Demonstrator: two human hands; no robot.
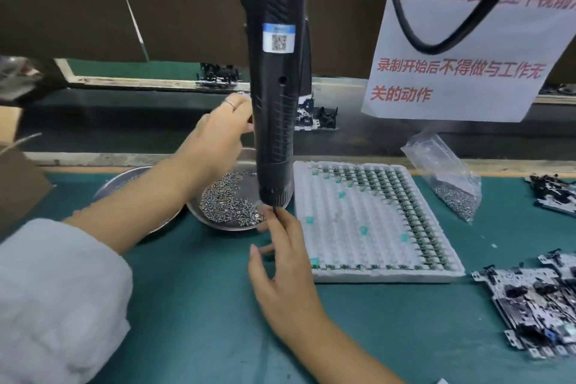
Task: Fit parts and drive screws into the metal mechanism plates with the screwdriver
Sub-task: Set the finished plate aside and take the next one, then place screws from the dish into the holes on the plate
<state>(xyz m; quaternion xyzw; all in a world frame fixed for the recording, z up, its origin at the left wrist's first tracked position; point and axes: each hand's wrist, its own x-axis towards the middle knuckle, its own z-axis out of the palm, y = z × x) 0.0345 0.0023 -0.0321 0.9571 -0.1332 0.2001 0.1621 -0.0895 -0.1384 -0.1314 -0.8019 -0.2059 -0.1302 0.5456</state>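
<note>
The screwdriver [274, 87] hangs upright over the screw dish [230, 224]. Right hand [280, 262] fingers pinch its bit [275, 212]. Left hand [218, 137] fingers curl behind its body; grip cannot be told.

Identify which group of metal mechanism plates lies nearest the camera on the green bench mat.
The stack of plates at the lower right, just right of the white parts tray. The other plates sit further back by the right edge.
</note>
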